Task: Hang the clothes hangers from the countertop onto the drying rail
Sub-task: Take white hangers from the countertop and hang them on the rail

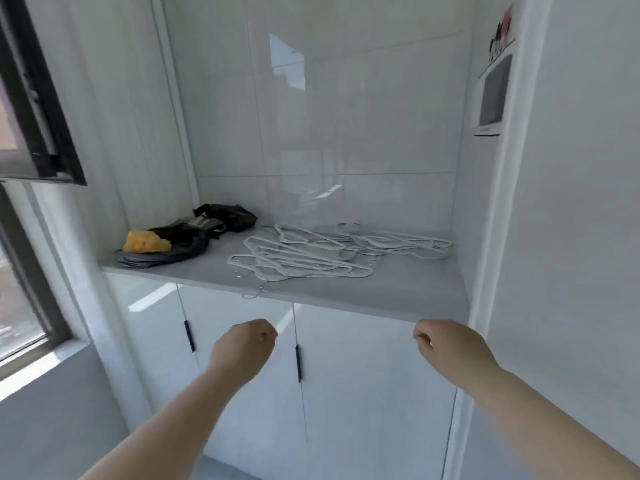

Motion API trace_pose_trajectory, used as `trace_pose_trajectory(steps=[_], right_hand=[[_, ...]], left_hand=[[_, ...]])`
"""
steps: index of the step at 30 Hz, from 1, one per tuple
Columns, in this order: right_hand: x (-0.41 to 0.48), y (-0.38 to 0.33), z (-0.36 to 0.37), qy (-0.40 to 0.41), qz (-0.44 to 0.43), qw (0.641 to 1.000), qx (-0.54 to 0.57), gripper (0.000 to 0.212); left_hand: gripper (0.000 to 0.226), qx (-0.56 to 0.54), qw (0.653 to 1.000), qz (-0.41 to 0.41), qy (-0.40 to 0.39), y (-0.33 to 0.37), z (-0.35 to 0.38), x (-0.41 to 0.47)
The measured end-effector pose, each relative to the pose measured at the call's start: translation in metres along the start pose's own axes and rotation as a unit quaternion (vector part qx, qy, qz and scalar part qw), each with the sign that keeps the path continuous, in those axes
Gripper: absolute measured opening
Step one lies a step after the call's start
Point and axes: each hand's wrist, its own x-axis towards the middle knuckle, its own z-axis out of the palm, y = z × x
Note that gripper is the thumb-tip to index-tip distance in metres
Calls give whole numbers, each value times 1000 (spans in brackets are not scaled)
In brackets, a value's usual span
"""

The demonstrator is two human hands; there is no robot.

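Left grip (244,344) and right grip (446,342) — both curled into fists — held out forward, apart.

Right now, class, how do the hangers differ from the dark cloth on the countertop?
The hangers are white, thin and tangled; the dark cloth is bunched in a heap. The hangers lie centre-right; the dark cloth lies left. Both rest on the countertop.

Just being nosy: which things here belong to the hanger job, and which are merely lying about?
For the job: white hangers, countertop, left hand, right hand.
Lying about: dark bundles, yellow cloth, grey folded cloth.
Drying rail is out of view.
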Motion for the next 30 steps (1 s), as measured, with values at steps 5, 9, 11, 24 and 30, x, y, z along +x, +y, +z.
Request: trace_pose_trajectory(steps=[5, 9, 11, 24, 30], right_hand=[[37, 29, 40, -22, 32, 999, 21, 31], [93, 42, 64, -6, 34, 999, 9, 29], [125, 46, 76, 11, 30, 999, 10, 29], [227, 50, 132, 52, 47, 997, 18, 32], [232, 54, 138, 80, 51, 995, 30, 31]], left_hand=[[27, -30, 999, 13, -36, 32, 55, 64], [25, -39, 997, 42, -49, 55, 90, 107], [23, -48, 997, 50, -44, 64, 101, 129], [32, -4, 996, 87, -15, 100, 126, 241], [47, 85, 985, 117, -94, 145, 162, 300]])
